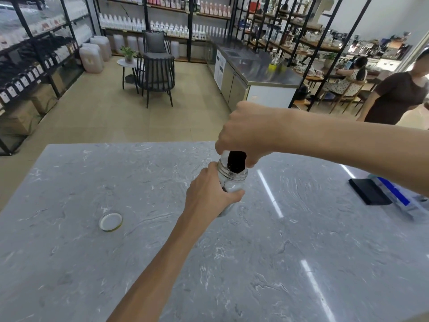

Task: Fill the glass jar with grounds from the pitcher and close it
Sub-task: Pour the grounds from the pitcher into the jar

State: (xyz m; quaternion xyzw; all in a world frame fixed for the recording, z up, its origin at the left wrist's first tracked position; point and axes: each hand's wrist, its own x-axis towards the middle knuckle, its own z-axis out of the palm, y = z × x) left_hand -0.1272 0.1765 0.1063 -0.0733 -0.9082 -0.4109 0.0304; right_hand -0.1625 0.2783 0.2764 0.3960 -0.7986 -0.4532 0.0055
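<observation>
Both my hands hide much here: left fingers (234, 196) wrap the glass jar (232, 180) on the table (232, 263), right fingers (251, 160) grip the tipped, mostly hidden pitcher (225, 156), dark grounds (236, 161) at the jar's mouth.

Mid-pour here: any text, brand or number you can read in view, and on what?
None can be read.
Jar: no label showing.
Lid: plain white inside, no print.
Blue and white packet: print too blurred.
Shelf bottles: labels too small.
Cooler door: markings blurred.
</observation>
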